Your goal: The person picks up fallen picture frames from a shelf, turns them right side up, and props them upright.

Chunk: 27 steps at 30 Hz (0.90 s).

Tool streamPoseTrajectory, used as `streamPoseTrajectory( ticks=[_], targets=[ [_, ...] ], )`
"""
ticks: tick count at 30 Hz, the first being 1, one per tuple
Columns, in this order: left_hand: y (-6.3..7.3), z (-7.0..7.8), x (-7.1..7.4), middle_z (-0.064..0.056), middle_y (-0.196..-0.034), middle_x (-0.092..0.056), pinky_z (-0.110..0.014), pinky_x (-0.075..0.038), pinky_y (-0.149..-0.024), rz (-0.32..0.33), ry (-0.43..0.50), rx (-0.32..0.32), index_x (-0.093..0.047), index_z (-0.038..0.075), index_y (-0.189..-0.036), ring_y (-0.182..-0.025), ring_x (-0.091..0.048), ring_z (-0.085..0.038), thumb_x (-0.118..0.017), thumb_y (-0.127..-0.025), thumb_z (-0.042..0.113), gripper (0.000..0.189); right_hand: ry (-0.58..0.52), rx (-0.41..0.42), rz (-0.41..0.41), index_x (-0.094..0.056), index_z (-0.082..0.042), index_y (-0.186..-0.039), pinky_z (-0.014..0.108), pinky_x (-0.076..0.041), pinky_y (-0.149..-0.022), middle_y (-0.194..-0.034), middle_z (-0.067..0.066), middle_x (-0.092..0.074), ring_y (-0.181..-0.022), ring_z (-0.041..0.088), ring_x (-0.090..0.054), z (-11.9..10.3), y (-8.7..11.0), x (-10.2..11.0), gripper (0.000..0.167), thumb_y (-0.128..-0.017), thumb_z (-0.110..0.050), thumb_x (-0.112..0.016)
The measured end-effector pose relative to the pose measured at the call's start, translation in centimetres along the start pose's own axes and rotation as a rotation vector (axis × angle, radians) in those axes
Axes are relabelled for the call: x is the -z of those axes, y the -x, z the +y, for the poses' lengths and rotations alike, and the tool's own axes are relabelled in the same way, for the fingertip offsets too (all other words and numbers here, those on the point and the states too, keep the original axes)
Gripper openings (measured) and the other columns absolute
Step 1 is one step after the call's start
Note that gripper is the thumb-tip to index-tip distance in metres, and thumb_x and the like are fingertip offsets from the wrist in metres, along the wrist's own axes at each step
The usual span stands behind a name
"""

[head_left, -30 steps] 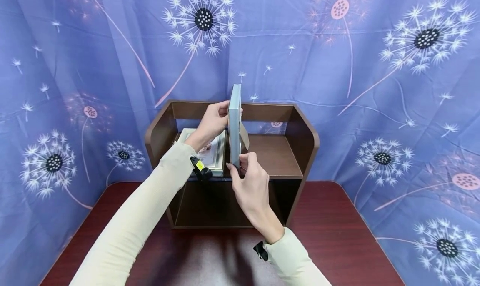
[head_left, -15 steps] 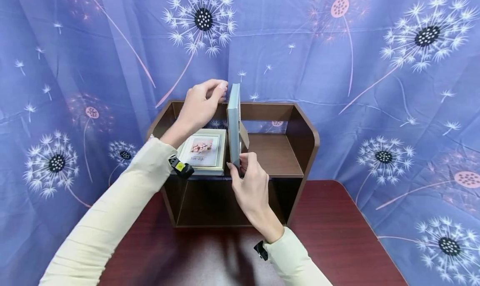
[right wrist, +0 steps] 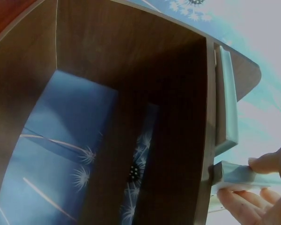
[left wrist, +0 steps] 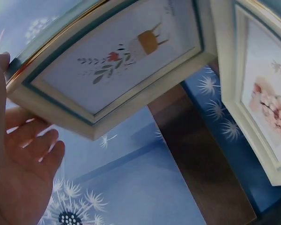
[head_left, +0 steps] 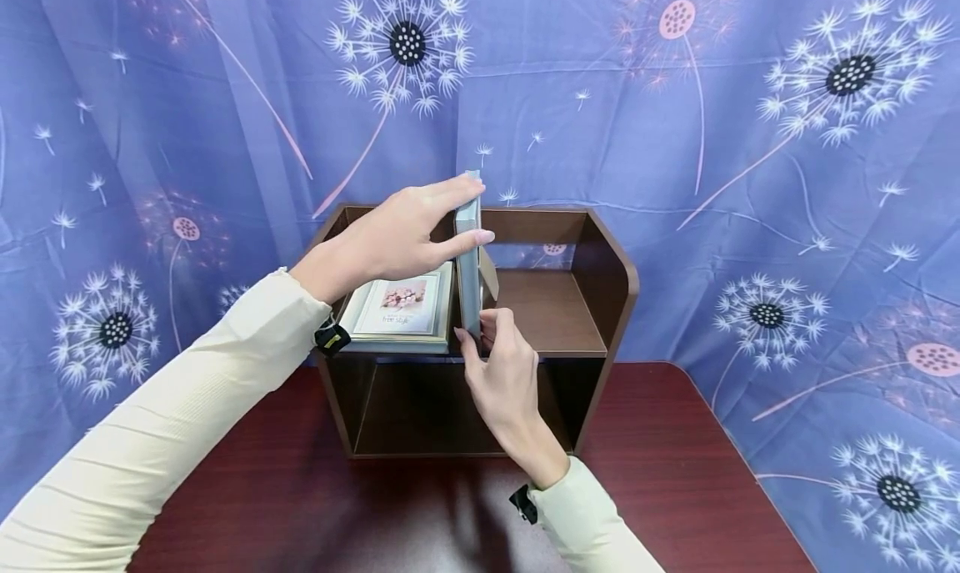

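A light-blue picture frame (head_left: 469,285) stands on edge on the upper shelf, its narrow side toward me. My right hand (head_left: 508,381) pinches its lower front edge between thumb and fingers. My left hand (head_left: 397,231) lies across its top, fingers straight over the upper edge and thumb across the front edge. A brown support flap (head_left: 489,274) sticks out on the right side. In the left wrist view the upright picture frame (left wrist: 122,61) shows a potted-plant print. Left of it, another picture frame (head_left: 401,306) with a pink blossom print lies flat on the shelf.
The brown two-tier shelf (head_left: 603,281) stands on a dark red table (head_left: 652,464), with a raised side panel at each end. Bare board (head_left: 543,306) shows to the right of the upright frame. A blue dandelion-print curtain (head_left: 562,123) hangs behind and at both sides.
My left hand let go of the upright frame's left side, drew back left and up, then came over its top edge. My right hand stayed in place, pinching the frame.
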<state>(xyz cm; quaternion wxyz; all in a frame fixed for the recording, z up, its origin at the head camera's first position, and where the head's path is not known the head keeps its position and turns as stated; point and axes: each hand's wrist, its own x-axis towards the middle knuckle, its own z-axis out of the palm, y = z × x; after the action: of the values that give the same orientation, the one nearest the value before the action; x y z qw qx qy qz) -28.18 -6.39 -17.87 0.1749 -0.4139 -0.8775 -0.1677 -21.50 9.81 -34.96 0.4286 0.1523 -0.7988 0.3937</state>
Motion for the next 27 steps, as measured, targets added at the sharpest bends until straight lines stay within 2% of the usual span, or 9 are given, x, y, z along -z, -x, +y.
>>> streamPoseTrajectory(
  ticks=[3, 7, 10, 14, 16, 18, 21, 25, 27],
  targets=[
    [0.2, 0.0, -0.4, -0.007, -0.171, -0.037, -0.043, -0.031, -0.131, -0.008, -0.001, 0.0, -0.039, 0.011, -0.163, -0.16, -0.035, -0.023, -0.057, -0.106, 0.052, 0.073, -0.015, 0.038, -0.012, -0.062, 0.001, -0.109, 0.035, -0.066, -0.079, -0.1, 0.016, -0.079, -0.088, 0.024, -0.08, 0.2, -0.2, 0.3, 0.027, -0.094, -0.014, -0.08],
    [0.3, -0.1, -0.9, -0.008, -0.17, -0.038, -0.043, -0.033, -0.131, 0.028, 0.007, -0.013, -0.039, 0.01, -0.163, -0.159, -0.038, -0.024, -0.058, -0.107, 0.05, 0.071, -0.043, 0.084, -0.004, -0.068, -0.001, -0.101, 0.038, -0.065, -0.076, -0.09, 0.011, -0.077, -0.082, 0.021, -0.078, 0.8, -1.0, 1.0, 0.017, -0.103, -0.018, -0.069],
    [0.4, -0.2, -1.1, -0.009, -0.169, -0.04, -0.041, -0.034, -0.13, 0.05, 0.013, -0.019, -0.04, 0.01, -0.163, -0.158, -0.039, -0.024, -0.059, -0.107, 0.048, 0.07, -0.034, 0.113, 0.017, -0.072, -0.001, -0.096, 0.04, -0.062, -0.072, -0.083, 0.011, -0.073, -0.078, 0.023, -0.074, 1.5, -1.7, 1.3, 0.021, -0.107, -0.016, -0.061],
    [0.7, -0.3, -1.2, -0.009, -0.169, -0.041, -0.041, -0.034, -0.13, 0.064, 0.019, -0.017, -0.041, 0.01, -0.162, -0.158, -0.039, -0.024, -0.06, -0.106, 0.047, 0.07, 0.04, 0.139, 0.029, -0.076, 0.005, -0.104, 0.047, -0.063, -0.084, -0.098, 0.02, -0.078, -0.094, 0.033, -0.077, 2.6, -3.1, 1.2, 0.016, -0.101, -0.008, -0.067],
    [0.8, -0.3, -1.3, -0.009, -0.169, -0.042, -0.042, -0.034, -0.13, 0.075, 0.02, -0.018, -0.042, 0.01, -0.162, -0.158, -0.039, -0.024, -0.06, -0.106, 0.047, 0.07, 0.084, 0.139, 0.015, -0.076, 0.007, -0.111, 0.051, -0.062, -0.091, -0.109, 0.023, -0.079, -0.106, 0.037, -0.077, 3.1, -3.7, 1.1, 0.019, -0.097, -0.005, -0.072],
    [0.8, -0.4, -1.3, -0.009, -0.168, -0.042, -0.042, -0.034, -0.13, 0.084, 0.018, -0.019, -0.042, 0.01, -0.162, -0.158, -0.039, -0.024, -0.061, -0.106, 0.047, 0.069, 0.115, 0.133, -0.008, -0.075, 0.007, -0.115, 0.053, -0.062, -0.093, -0.114, 0.024, -0.078, -0.109, 0.039, -0.076, 3.6, -4.3, 0.9, 0.024, -0.094, -0.004, -0.075],
    [0.8, -0.4, -1.5, -0.009, -0.168, -0.042, -0.041, -0.035, -0.13, 0.095, 0.018, -0.027, -0.042, 0.01, -0.162, -0.158, -0.039, -0.024, -0.061, -0.106, 0.046, 0.068, 0.139, 0.126, -0.042, -0.076, 0.005, -0.116, 0.052, -0.063, -0.086, -0.112, 0.022, -0.079, -0.1, 0.038, -0.078, 4.0, -4.7, 0.6, 0.026, -0.092, -0.003, -0.077],
    [0.5, -0.4, -1.9, -0.009, -0.168, -0.042, -0.04, -0.034, -0.13, 0.104, 0.027, -0.044, -0.042, 0.009, -0.162, -0.158, -0.039, -0.024, -0.06, -0.107, 0.044, 0.068, 0.148, 0.121, -0.057, -0.077, 0.005, -0.112, 0.05, -0.062, -0.073, -0.101, 0.019, -0.081, -0.077, 0.033, -0.077, 4.2, -4.9, 0.2, 0.022, -0.091, -0.002, -0.078],
    [0.4, -0.3, -2.0, -0.009, -0.168, -0.043, -0.04, -0.034, -0.13, 0.11, 0.03, -0.051, -0.041, 0.009, -0.162, -0.158, -0.039, -0.023, -0.06, -0.107, 0.044, 0.067, 0.153, 0.119, -0.051, -0.077, 0.004, -0.11, 0.048, -0.061, -0.07, -0.096, 0.018, -0.081, -0.073, 0.029, -0.076, 4.2, -4.9, -0.1, 0.019, -0.092, -0.002, -0.077]
  ],
)
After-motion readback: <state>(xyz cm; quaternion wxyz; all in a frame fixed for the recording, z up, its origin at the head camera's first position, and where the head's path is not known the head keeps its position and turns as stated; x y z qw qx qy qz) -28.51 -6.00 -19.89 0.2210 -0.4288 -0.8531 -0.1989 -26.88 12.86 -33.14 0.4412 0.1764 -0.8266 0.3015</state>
